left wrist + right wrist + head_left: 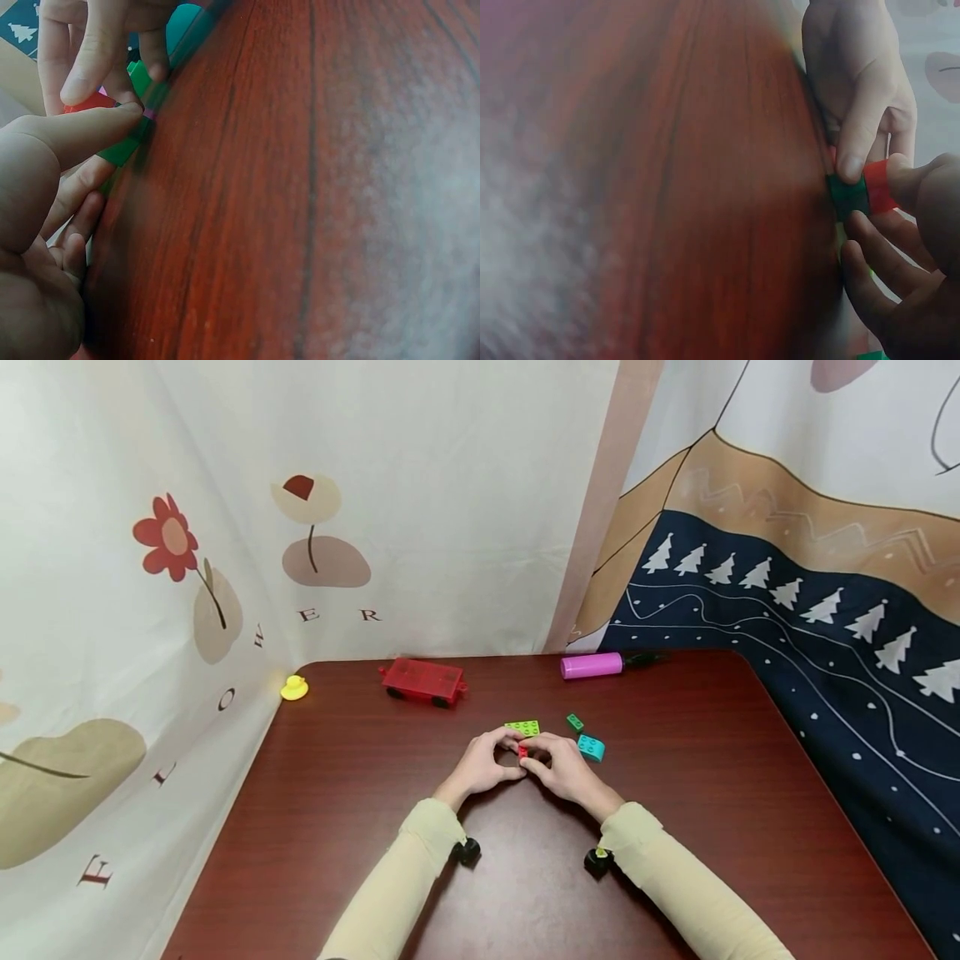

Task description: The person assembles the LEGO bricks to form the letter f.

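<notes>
My left hand (482, 764) and right hand (564, 767) meet over the middle of the table. The left thumb and fingers pinch a dark green toy brick (847, 196) low over the tabletop. Stacked against it is a red toy brick (881, 186), pinched by the right thumb and fingers; fingers cover much of both bricks. Just beyond the hands lies a lime green brick (524, 727), partly hidden by the left fingers. To the right of the right hand are a small green brick (575, 722) and a turquoise brick (591, 747).
At the table's back edge stands a red toy wagon (424, 682) with black wheels. A purple cylinder with a dark end (592, 666) lies at the back right. A yellow rubber duck (294, 687) sits at the back left corner. Printed curtains hang behind the table.
</notes>
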Tool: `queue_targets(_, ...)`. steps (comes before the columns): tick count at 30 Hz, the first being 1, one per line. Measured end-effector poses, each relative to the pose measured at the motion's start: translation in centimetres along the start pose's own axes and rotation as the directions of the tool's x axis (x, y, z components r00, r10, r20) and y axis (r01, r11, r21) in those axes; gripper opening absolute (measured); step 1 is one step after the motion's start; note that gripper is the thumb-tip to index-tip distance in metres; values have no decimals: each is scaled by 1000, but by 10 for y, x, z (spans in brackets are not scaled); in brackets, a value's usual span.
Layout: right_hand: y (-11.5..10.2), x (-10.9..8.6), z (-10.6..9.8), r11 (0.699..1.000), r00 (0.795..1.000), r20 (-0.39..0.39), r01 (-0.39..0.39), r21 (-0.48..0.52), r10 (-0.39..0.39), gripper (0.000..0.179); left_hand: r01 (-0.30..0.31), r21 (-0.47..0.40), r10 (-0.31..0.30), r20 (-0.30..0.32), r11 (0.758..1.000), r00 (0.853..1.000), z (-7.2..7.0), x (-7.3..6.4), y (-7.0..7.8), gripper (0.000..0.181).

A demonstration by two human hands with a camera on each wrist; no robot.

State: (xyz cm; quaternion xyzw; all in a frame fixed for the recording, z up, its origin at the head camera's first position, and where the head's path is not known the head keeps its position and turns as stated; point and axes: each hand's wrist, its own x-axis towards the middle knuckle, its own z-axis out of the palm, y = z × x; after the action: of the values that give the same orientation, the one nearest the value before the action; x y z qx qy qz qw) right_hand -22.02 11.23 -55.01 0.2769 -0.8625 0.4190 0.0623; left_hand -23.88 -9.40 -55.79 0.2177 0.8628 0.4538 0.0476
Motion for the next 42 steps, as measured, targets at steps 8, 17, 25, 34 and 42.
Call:
queue_targets(8,2,0,1,1000,1000,9,22,4,-22,27,8,17,-9,17,1000,1000,2,-2,-2,50)
queue_targets(17,5,3,-2,996,994,77,-77,42,74,27,-64,83,60,53,994,997,-3,-2,4,52)
queue_targets(25,3,3,-8,991,984,134,-128,43,121,32,-93,-6,93,16,996,996,0,1,3,47)
queue_targets(34,0,15,-25,995,990,100,-103,-19,104,31,-94,-82,94,-6,992,996,-2,3,-1,44)
queue_targets(42,1,39,-33,983,987,92,-116,-141,130,36,-69,-85,69,-5,994,998,-4,0,-3,38)
